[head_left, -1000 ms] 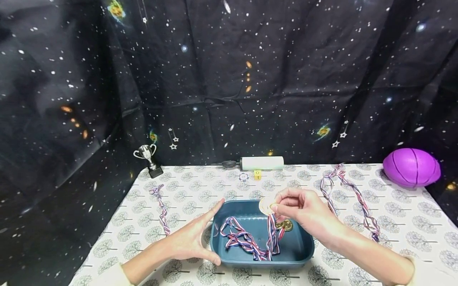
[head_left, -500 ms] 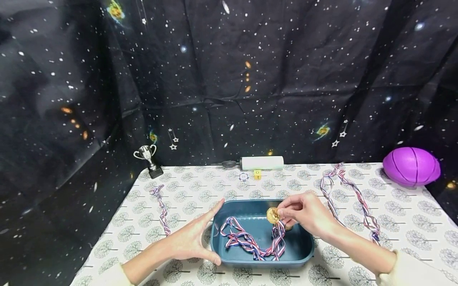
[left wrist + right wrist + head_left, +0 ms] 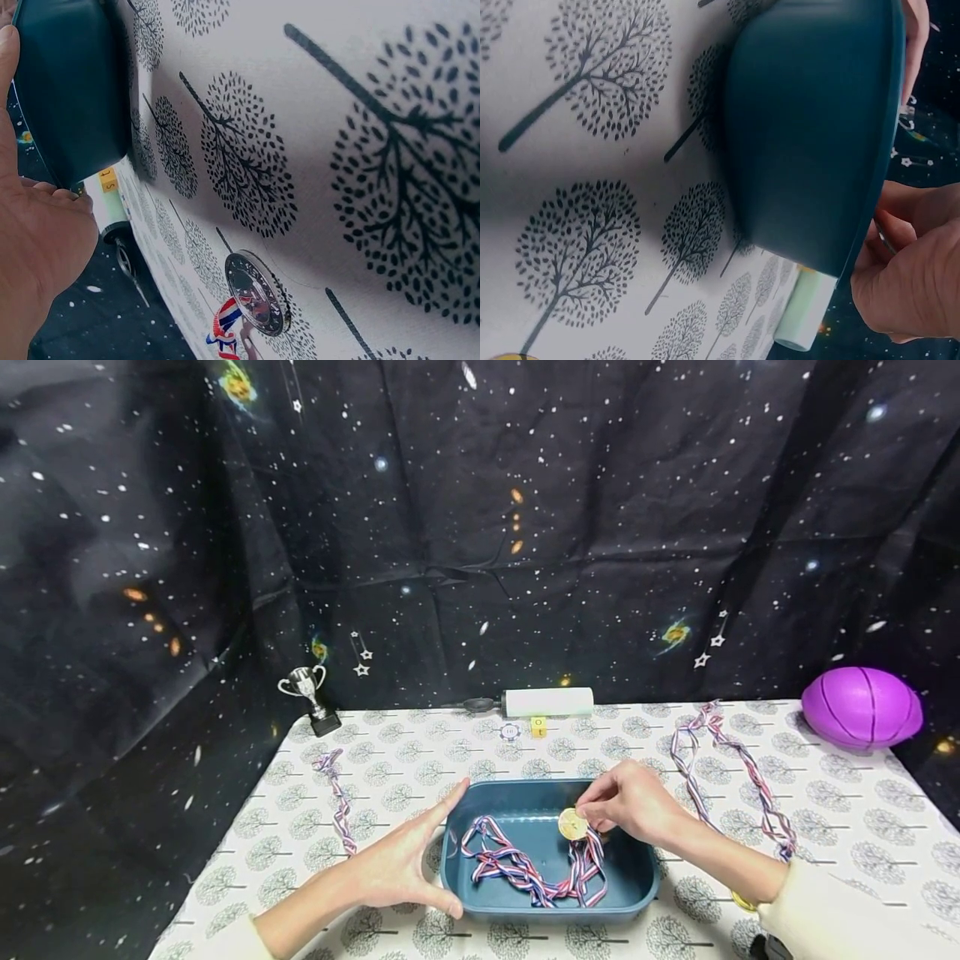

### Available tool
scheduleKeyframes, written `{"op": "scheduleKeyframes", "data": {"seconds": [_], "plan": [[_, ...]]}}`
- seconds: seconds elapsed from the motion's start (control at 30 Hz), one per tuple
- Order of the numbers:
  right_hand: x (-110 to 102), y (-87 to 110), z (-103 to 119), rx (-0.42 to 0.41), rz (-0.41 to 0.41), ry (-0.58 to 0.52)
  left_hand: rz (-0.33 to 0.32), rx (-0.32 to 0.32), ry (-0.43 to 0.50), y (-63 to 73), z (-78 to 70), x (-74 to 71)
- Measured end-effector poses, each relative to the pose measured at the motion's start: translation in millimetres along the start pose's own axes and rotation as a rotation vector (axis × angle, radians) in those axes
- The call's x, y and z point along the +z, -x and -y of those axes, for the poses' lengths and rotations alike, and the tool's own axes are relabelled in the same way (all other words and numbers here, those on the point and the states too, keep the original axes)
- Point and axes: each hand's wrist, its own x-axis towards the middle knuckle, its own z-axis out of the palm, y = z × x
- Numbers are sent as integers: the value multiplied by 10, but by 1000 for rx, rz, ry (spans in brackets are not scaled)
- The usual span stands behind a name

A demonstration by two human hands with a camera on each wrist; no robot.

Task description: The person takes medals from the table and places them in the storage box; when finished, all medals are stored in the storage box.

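A dark teal plastic bin (image 3: 555, 913) stands on the tablecloth in front of me. My right hand (image 3: 630, 806) reaches over its right end and pinches a gold medal (image 3: 572, 825) between thumb and fingers. Striped red, white and blue ribbons (image 3: 517, 867) lie tangled on the bin's floor below the medal. At the bin's left end, my left hand (image 3: 397, 864) spreads wide, thumb and index finger straight along the rim. In the left wrist view, a silver medal (image 3: 257, 292) with a striped ribbon lies on the cloth near that arm.
A striped ribbon (image 3: 765, 793) lies on the right, with a gold disc edge (image 3: 742, 902) by my right forearm. Along the back are a small trophy (image 3: 306, 685), a white pump (image 3: 547, 702), a yellow letter cube (image 3: 538, 727), a chip (image 3: 510, 732) and a purple ball (image 3: 862, 708).
My right hand has moved the gold medal down and slightly right, and its ribbon has bunched up in the bin. A gold disc edge now shows beside the right forearm. The left hand has stayed put.
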Motion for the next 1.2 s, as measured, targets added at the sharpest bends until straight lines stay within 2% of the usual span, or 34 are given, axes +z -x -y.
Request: {"op": "scheduleKeyframes", "data": {"seconds": [0.17, 0.43, 0.67, 0.87, 1.07, 1.2], "plan": [[21, -49, -6, 1, -14, 76, 3, -24, -10, 8, -22, -12], [90, -91, -19, -6, -60, 208, 3, -28, -9, 10, -30, -19], [146, -155, -12, 15, -73, 298, 1, -2, -21, 14, -10, -9], [196, -188, -41, 9, -119, 383, 0, 5, -31, 7, -9, 2], [133, -178, -57, -67, -133, 382, 4, -6, -28, 4, -27, 0], [-5, -162, -22, -123, -132, 318, 5, -13, -29, 2, -30, -4]]}}
